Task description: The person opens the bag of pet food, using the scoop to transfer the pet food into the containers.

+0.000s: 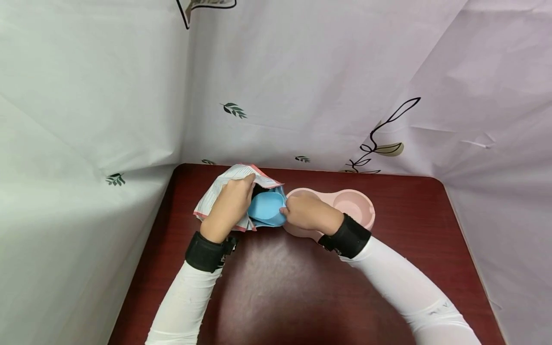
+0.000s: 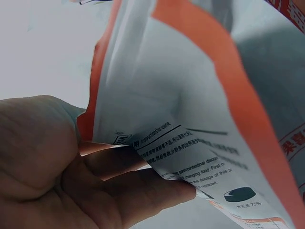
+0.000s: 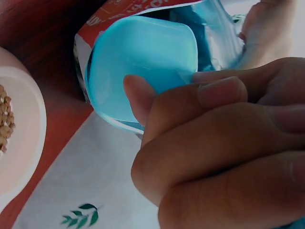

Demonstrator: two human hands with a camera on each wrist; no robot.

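Observation:
A white pet food bag [image 1: 217, 190] with orange-red edging lies tilted at the back left of the table, its mouth facing right. My left hand [image 1: 229, 205] grips the bag near its opening; in the left wrist view its fingers [image 2: 157, 191] pass behind the printed panel [image 2: 167, 90]. My right hand [image 1: 308, 213] holds a light blue scoop [image 1: 264, 206] by its handle, which the fingers mostly hide. The scoop's bowl [image 3: 143, 52] is at the mouth of the bag, partly inside it, and looks bare within.
Just right of the bag stands a pink double bowl [image 1: 350, 205], partly covered by my right hand and wrist. Brown kibble [image 3: 5, 121] shows in one of its hollows in the right wrist view. A white patterned sheet [image 1: 302, 86] hangs behind the dark red table [image 1: 409, 239].

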